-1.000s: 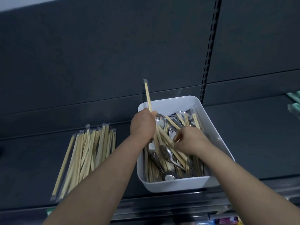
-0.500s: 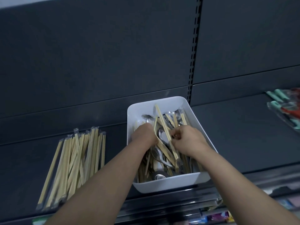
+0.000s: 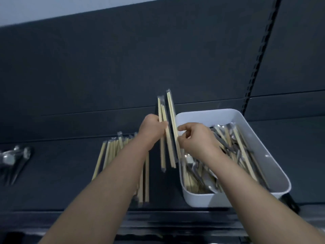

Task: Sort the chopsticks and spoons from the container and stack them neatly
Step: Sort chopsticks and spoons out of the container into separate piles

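Observation:
A white container (image 3: 207, 199) sits on the dark shelf at the right, holding a jumble of wrapped chopsticks and metal spoons (image 3: 228, 148). Just left of its rim, my left hand (image 3: 153, 131) grips a few wrapped chopstick pairs (image 3: 162, 110) upright. My right hand (image 3: 197, 140) pinches another wrapped pair (image 3: 171, 110) beside them, at the container's near-left corner. A pile of sorted chopsticks (image 3: 109, 154) lies on the shelf to the left, partly hidden by my left forearm. Several spoons (image 3: 12, 157) lie at the far left.
The dark shelf (image 3: 52, 182) has a back panel close behind and a slotted upright (image 3: 255, 67) at the right. The shelf's front edge (image 3: 158, 219) runs below the container.
Both hands have lifted out of the container to its left, now holding wrapped chopstick pairs upright. The view has shifted left, bringing the spoon pile into sight.

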`<state>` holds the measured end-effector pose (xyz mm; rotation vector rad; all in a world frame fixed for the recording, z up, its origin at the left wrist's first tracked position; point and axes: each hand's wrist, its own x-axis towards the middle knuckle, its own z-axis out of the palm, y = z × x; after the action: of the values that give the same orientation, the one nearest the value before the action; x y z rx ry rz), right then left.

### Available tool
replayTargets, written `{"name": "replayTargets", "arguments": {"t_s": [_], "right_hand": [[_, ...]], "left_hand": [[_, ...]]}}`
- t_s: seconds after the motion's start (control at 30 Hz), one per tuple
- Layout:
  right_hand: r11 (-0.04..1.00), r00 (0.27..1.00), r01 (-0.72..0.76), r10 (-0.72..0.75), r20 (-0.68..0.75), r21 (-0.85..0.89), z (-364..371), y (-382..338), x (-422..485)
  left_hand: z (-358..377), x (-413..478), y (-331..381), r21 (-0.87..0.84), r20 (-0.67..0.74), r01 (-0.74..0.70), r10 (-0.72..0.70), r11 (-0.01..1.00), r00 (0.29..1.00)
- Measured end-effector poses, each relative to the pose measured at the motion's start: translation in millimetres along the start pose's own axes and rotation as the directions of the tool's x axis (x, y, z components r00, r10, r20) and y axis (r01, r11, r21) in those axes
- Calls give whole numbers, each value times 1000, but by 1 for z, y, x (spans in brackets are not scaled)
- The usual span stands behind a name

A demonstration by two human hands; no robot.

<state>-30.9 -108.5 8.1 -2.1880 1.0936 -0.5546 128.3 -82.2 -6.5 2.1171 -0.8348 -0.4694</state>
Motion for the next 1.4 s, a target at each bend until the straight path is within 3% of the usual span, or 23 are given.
{"name": "replayTargets", "arguments": {"t_s": [0.2, 0.33, 0.47, 0.6, 0.67, 0.77, 0.97, 1.1, 1.23, 1.4], "right_hand": [[992, 977, 71, -48, 209, -106, 80, -40, -4], [987, 951, 3, 47, 306, -160, 126, -50, -1], [916, 906, 62, 115, 407, -397, 147, -55, -5], [843, 975, 192, -106, 195, -502, 138, -53, -9], [786, 966, 242, -252, 63, -569, 126, -49, -8], [755, 944, 179, -314, -107, -631, 98, -33, -6], [759, 989, -27, -75, -129, -651, 31, 28, -19], [754, 982, -185, 118, -147, -630, -10, 68, -28], [777, 952, -257, 307, -11, -574, -30, 94, -28], [806, 912, -236, 377, 163, -543, -26, 103, -25]], "left_hand": [[-59, -9, -86, 158, 57, 163, -174, 974, 983], [-81, -11, -120, 237, 61, 149, -168, 960, 984], [-89, -12, -133, 443, 48, 114, -150, 889, 987], [-84, -13, -125, 474, 35, -1, -17, 880, 999], [-76, -12, -112, 392, 23, -77, 74, 917, 997], [-56, -11, -84, 286, -2, -174, 183, 942, 983], [1, -27, -17, 194, 115, -342, 325, 919, 939], [40, -43, 15, 204, 236, -409, 361, 889, 902], [69, -53, 29, 326, 307, -397, 302, 858, 903], [82, -59, 28, 509, 357, -348, 176, 787, 918]]}}
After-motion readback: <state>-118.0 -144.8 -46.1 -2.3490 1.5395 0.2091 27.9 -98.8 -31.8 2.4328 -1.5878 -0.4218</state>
